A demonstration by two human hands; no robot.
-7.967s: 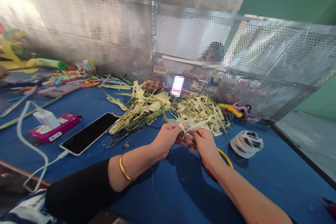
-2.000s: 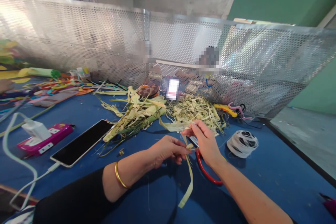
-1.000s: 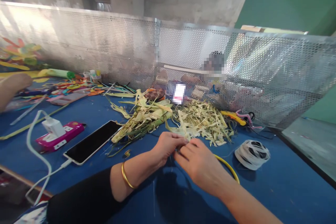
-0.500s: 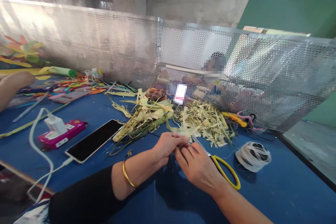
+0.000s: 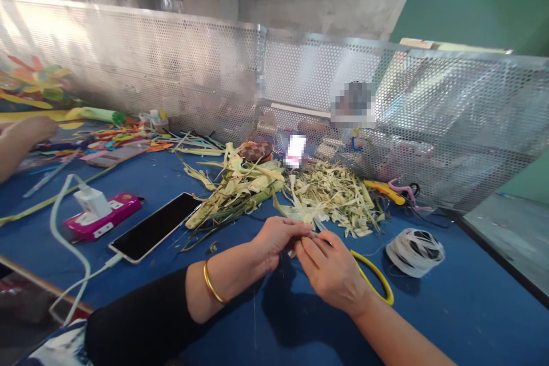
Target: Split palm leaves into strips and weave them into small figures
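Observation:
My left hand (image 5: 274, 243), with a gold bangle at the wrist, is closed in a pinch at the base of a pale corn-husk piece (image 5: 305, 210). The fingers of my right hand (image 5: 330, 269) are closed at the same base, touching the left fingertips. The husk fans out upward beyond my fingers; its lower end is hidden. Beneath my right hand lie scissors, whose yellow handle (image 5: 380, 274) shows in part. A spool of white thread (image 5: 415, 253) stands to the right, a fine strand running from it toward my hands.
Husk strips (image 5: 240, 189) and shredded husk (image 5: 343, 197) are heaped ahead, before a perforated metal screen (image 5: 171, 74). A phone (image 5: 156, 227), a pink power strip (image 5: 103, 217) and a white cable (image 5: 54, 223) lie left. Another person's hand (image 5: 28, 134) is at far left.
Both hands have shifted slightly right, still pinched together at the husk. My right hand now covers more of the scissors.

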